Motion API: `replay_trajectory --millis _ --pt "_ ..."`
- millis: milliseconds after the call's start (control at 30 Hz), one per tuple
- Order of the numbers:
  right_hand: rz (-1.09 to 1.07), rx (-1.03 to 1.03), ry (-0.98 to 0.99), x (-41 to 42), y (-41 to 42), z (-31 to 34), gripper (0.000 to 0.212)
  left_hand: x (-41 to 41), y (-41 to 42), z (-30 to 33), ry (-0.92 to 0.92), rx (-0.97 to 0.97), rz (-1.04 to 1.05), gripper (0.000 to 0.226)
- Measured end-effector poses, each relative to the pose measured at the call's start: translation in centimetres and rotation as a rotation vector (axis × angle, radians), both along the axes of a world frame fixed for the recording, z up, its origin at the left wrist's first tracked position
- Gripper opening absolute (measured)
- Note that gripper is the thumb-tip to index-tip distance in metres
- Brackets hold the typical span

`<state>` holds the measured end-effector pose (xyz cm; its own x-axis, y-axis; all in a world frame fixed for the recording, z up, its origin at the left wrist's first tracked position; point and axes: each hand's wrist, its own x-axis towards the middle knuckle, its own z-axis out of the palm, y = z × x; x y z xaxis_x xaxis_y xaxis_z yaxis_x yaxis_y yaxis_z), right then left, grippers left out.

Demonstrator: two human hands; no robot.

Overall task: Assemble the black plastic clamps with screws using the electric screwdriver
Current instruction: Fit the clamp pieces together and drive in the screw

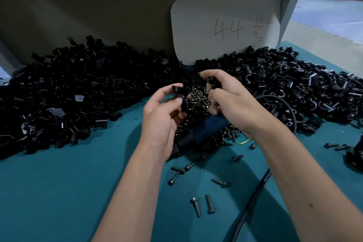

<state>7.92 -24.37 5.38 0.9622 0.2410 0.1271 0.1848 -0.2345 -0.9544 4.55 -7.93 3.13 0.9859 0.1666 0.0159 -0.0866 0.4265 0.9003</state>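
Both hands are up over the middle of the teal table [68,192], working close together. The left hand [161,122] pinches a black clamp piece [179,94] between thumb and fingertips, the curved top of the part poking out above the fingers. The right hand [229,100] sits just beside it, fingers curled round another small black clamp part [211,80], only a sliver of it showing between forefinger and thumb. Between and beneath the two hands lies a heap of screws [197,102], dull metal glinting, and under the wrists the electric screwdriver [204,129] rests on the table, blue body with a black front end pointing toward the near left, untouched by either hand. Its black cable [253,202] runs off toward the bottom edge, and another loop of it arcs behind the right wrist. Loose screws [202,205] are scattered on the cloth in front, a pair lying side by side nearest the camera. A big left pile of black clamps [68,92] fills the far left of the table; a right pile of clamps [294,88] spreads out far right. Propped against the grey back panel [88,6] stands a pale card [225,25] with "44" handwritten in red.
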Motion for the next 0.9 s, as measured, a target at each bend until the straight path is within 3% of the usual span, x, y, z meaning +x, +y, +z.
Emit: replay_trajectory --millis 100,167,267,333,400,567,733,900 --pt "-0.018 -0.152 -0.062 -0.2 -0.2 0.1 0.043 -0.1 -0.1 0.0 -0.012 -0.016 0.010 0.022" --pt "0.002 0.037 0.012 -0.4 0.0 0.2 0.048 -0.1 -0.1 -0.2 -0.049 0.080 0.061 0.023" --pt "-0.039 0.300 0.124 -0.5 0.3 0.5 0.048 -0.1 0.0 -0.5 -0.226 0.542 0.185 0.038" --pt "-0.144 0.310 0.166 -0.4 0.3 0.4 0.033 -0.4 -0.4 -0.7 -0.300 0.805 0.201 0.052" --pt "-0.220 0.289 0.224 -0.2 0.6 0.1 0.021 -0.6 -0.8 -0.8 -0.322 0.937 0.209 0.051" --pt "-0.121 0.259 0.278 -0.1 0.3 -0.1 0.021 -0.6 -0.5 -0.9 -0.340 0.900 0.213 0.042" --pt "-0.037 0.004 0.109 -0.2 -0.6 0.5 0.023 -0.8 -0.8 -1.0 -0.371 0.911 0.153 0.041" --pt "-0.025 0.000 0.066 -0.4 -0.8 0.8 0.019 -0.4 -0.5 -1.2 -0.356 0.867 0.143 0.038"
